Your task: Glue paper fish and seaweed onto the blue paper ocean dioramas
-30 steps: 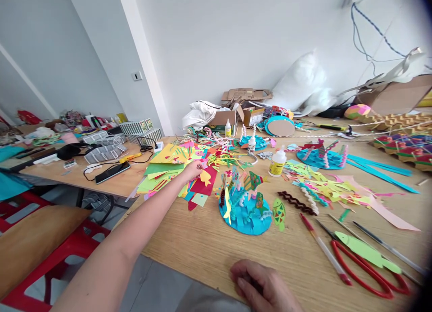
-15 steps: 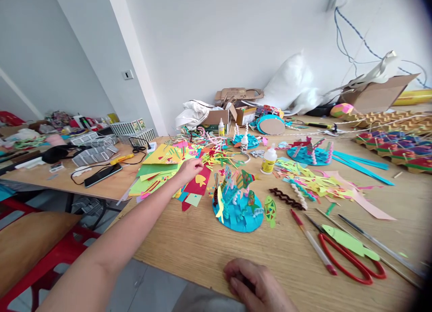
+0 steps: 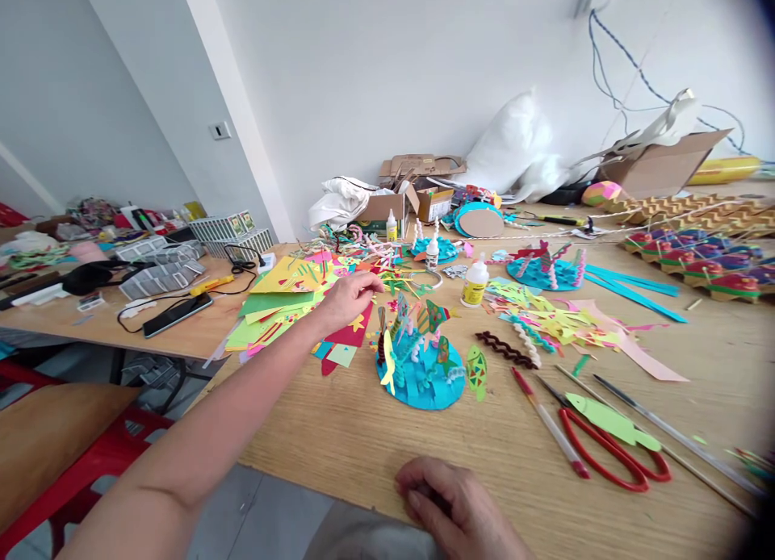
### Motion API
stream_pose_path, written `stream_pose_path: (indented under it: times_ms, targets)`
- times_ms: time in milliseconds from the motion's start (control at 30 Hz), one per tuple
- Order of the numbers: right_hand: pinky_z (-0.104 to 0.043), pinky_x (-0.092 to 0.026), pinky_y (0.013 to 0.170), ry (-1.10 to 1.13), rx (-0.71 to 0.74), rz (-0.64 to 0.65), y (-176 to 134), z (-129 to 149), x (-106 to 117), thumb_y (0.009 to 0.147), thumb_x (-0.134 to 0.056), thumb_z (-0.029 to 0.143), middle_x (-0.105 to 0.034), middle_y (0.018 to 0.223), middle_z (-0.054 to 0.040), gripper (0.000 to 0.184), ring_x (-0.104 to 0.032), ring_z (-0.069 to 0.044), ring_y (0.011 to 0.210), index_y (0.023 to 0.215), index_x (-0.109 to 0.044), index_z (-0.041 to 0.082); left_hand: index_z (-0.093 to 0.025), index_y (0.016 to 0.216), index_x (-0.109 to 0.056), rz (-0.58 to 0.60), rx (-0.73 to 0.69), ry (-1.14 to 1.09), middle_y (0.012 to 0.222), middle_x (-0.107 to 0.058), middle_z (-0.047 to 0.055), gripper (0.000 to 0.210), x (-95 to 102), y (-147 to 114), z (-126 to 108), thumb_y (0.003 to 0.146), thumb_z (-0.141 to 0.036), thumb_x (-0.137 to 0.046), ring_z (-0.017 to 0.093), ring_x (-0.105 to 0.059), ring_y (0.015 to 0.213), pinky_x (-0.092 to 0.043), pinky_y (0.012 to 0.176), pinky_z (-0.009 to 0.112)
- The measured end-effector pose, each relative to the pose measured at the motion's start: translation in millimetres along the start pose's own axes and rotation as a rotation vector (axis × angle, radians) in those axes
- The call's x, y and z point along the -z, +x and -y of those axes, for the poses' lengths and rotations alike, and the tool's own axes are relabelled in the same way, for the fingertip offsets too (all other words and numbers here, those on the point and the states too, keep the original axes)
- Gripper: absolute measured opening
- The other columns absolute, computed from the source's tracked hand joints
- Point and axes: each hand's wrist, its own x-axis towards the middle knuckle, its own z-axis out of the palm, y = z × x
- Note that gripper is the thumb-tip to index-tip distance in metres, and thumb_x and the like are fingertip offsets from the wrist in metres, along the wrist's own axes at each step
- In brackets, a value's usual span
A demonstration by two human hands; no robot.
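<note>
My left hand (image 3: 353,300) is stretched over the colored paper at the back of the table, above the edge of a dark red sheet (image 3: 349,334). Its fingers are bent and close together; whatever is in them, if anything, is hidden. Just right of it stands a round blue base (image 3: 433,390) with upright paper fish and twisted pipe cleaners. A green patterned paper fish (image 3: 477,372) lies against the base's right side. My right hand (image 3: 454,499) rests at the table's front edge, loosely curled, with nothing visible in it.
On the right lie red-handled scissors (image 3: 605,455), a light green paper fish (image 3: 611,419), a red pen (image 3: 550,423) and brown pipe cleaners (image 3: 504,350). A glue bottle (image 3: 475,283) stands behind the blue base. Yellow paper scraps (image 3: 563,322) and another blue base (image 3: 542,276) are farther back.
My left hand has moved slightly right across the paper, its fingers reaching farther out than before. My right hand has stayed resting at the table edge. The view has shifted slightly.
</note>
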Motion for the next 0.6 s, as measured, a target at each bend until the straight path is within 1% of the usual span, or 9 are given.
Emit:
stream_pose_path:
  times_ms: [67,167,233,267,333,433,500,533,600]
  targets:
    - [-0.018,-0.038,0.057,0.007,0.003,-0.003,-1,-1,0,0.076,-0.042,0.019,-0.06,0.068,0.0005,0.017,-0.052,-0.01,0.062,0.077,-0.059,0.018,-0.017,0.076,-0.057,-0.02,0.053,-0.05,0.077,-0.059,0.0,0.02,-1.3,-3,3,0.07,-0.006,-0.042,0.012,-0.055,0.075,-0.042,0.071,0.023]
    - [-0.018,-0.039,0.056,0.034,0.006,0.014,-5,-2,3,0.077,-0.043,0.022,-0.06,0.066,0.0001,0.017,-0.053,-0.01,0.06,0.078,-0.06,0.018,-0.016,0.078,-0.054,-0.035,0.217,-0.234,0.069,-0.056,-0.001,0.01,-0.3,-10,7,0.072,-0.014,-0.046,0.01,-0.053,0.062,-0.043,0.06,0.022]
    - [-0.019,-0.04,0.055,0.068,-0.011,0.002,-11,0,11,0.079,-0.042,0.026,-0.06,0.064,-0.0005,0.019,-0.054,-0.01,0.06,0.078,-0.06,0.018,-0.016,0.079,-0.051,-0.059,0.298,-0.386,0.067,-0.055,-0.001,0.008,3.9,-15,5,0.073,-0.018,-0.047,0.009,-0.051,0.057,-0.043,0.055,0.02]
    - [-0.019,-0.041,0.055,0.092,-0.027,-0.026,-14,1,17,0.08,-0.042,0.028,-0.06,0.064,-0.0008,0.021,-0.055,-0.011,0.059,0.078,-0.06,0.018,-0.015,0.08,-0.051,-0.072,0.316,-0.447,0.067,-0.054,-0.001,0.009,6.5,-17,3,0.073,-0.019,-0.047,0.009,-0.051,0.056,-0.043,0.054,0.02]
    - [-0.02,-0.042,0.054,0.147,-0.054,-0.098,-22,6,34,0.081,-0.041,0.035,-0.061,0.064,-0.0017,0.025,-0.056,-0.012,0.059,0.078,-0.06,0.019,-0.015,0.081,-0.051,-0.085,0.325,-0.52,0.067,-0.054,-0.002,0.01,11.1,-20,-4,0.073,-0.019,-0.047,0.008,-0.051,0.056,-0.043,0.055,0.02]
    - [-0.022,-0.045,0.053,0.129,-0.079,-0.288,-29,15,68,0.078,-0.043,0.045,-0.062,0.065,-0.0036,0.03,-0.058,-0.014,0.06,0.078,-0.062,0.021,-0.015,0.079,-0.051,-0.06,0.345,-0.541,0.067,-0.054,-0.002,0.008,12.2,-25,-13,0.072,-0.018,-0.047,0.008,-0.053,0.057,-0.044,0.056,0.021]
    - [-0.025,-0.047,0.052,0.049,-0.049,-0.406,-29,20,91,0.075,-0.045,0.05,-0.064,0.068,-0.0056,0.033,-0.058,-0.017,0.061,0.079,-0.062,0.022,-0.016,0.077,-0.051,-0.038,0.374,-0.527,0.067,-0.055,-0.002,0.007,9.4,-29,-15,0.071,-0.015,-0.046,0.008,-0.054,0.058,-0.044,0.056,0.021]
    - [-0.026,-0.047,0.052,-0.028,-0.041,-0.467,-28,23,101,0.074,-0.045,0.051,-0.064,0.069,-0.0056,0.033,-0.059,-0.017,0.061,0.08,-0.062,0.022,-0.016,0.076,-0.051,-0.033,0.386,-0.518,0.067,-0.055,-0.002,0.007,7.6,-30,-15,0.071,-0.014,-0.046,0.008,-0.054,0.059,-0.044,0.057,0.02]
    - [-0.028,-0.047,0.053,-0.223,-0.021,-0.535,-21,28,117,0.076,-0.044,0.047,-0.065,0.072,-0.0049,0.029,-0.058,-0.017,0.06,0.082,-0.062,0.024,-0.016,0.076,-0.051,-0.042,0.4,-0.51,0.069,-0.055,-0.002,0.007,4.2,-34,-13,0.07,-0.014,-0.047,0.008,-0.054,0.06,-0.044,0.058,0.02]
